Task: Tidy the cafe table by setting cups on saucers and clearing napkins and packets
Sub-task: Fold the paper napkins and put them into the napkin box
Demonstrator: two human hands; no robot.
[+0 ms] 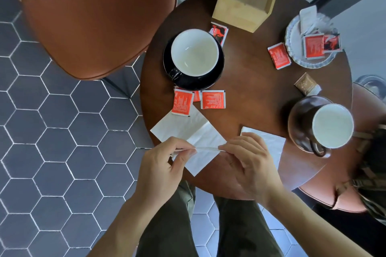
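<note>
Both hands are at the near edge of the round desk (250, 73), pinching the same white napkin (205, 148) along a raised fold: the left hand (160, 165) has thumb and forefinger closed on its left end, the right hand (250, 165) has its fingers closed on the right end. The napkin lies half over the rim, one corner hanging past the edge above the person's knees. A second napkin (269, 142) sits just beside the right hand, partly under it.

The risks look small but real. Two red packets (181, 101) (213, 99) lie near the napkin's far corner, the left one overlapping it, so lifting or dragging the paper could flick that packet onto the floor. The paper is thin; pulling the two ends apart too hard could tear it rather than fold it.

Both cups already sit on saucers: the black cup (194, 54) at the middle, the brown cup (332, 125) to the right, close to the desk's edge. A careless sweep of the right forearm towards the second napkin could knock that one. More packets lie near the glass dish (292, 33), and the wooden holder (246, 2) stands at the far side
</note>
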